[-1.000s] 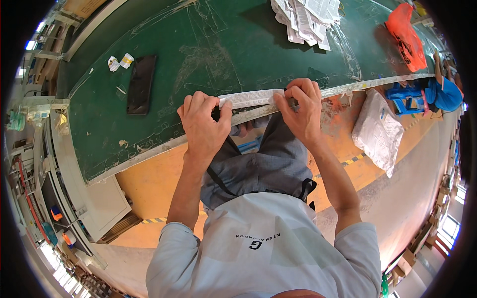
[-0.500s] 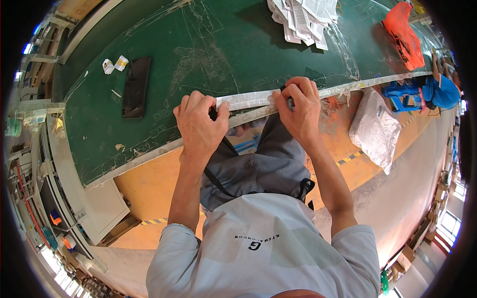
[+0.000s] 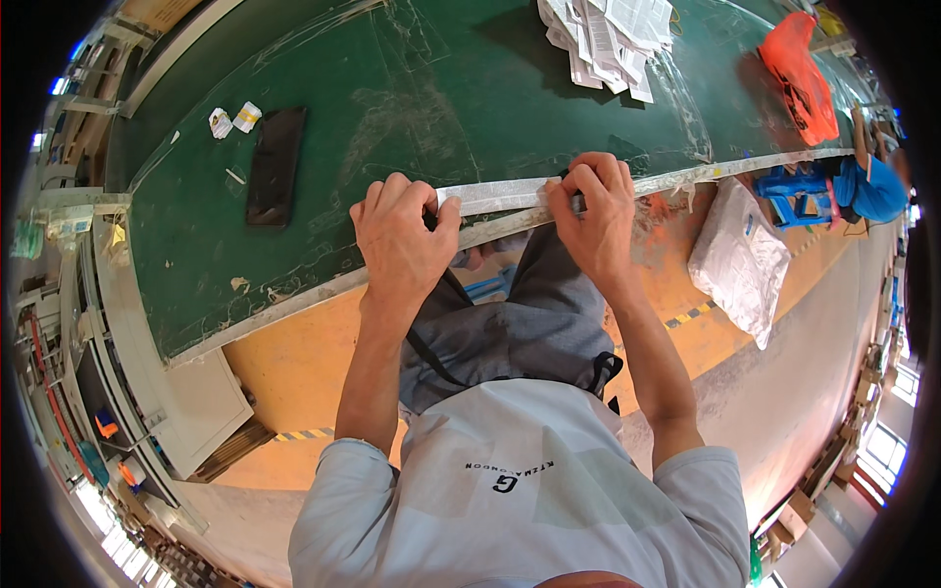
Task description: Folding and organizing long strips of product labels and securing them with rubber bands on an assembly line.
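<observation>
A narrow strip of folded printed paper [image 3: 498,196] stretches between my two hands along the near edge of the green table. My left hand [image 3: 404,227] pinches its left end, thumb toward the middle and fingers curled. At the other end my right hand [image 3: 596,208] grips the paper with bent fingers and thumb; something small and dark shows beside those fingers, too hidden to name. Farther back on the table lies a loose pile of similar printed papers [image 3: 610,39].
On the green table [image 3: 392,127], a black phone [image 3: 275,167] and two small white-and-yellow pieces [image 3: 235,120] lie left. A red plastic bag [image 3: 802,83] is at far right. A white sack [image 3: 739,260] rests below the edge, near a person in blue [image 3: 870,186].
My left hand has shifted slightly right and up, with the paper strip still between both hands. My right hand has barely moved. The whole view has shifted a little.
</observation>
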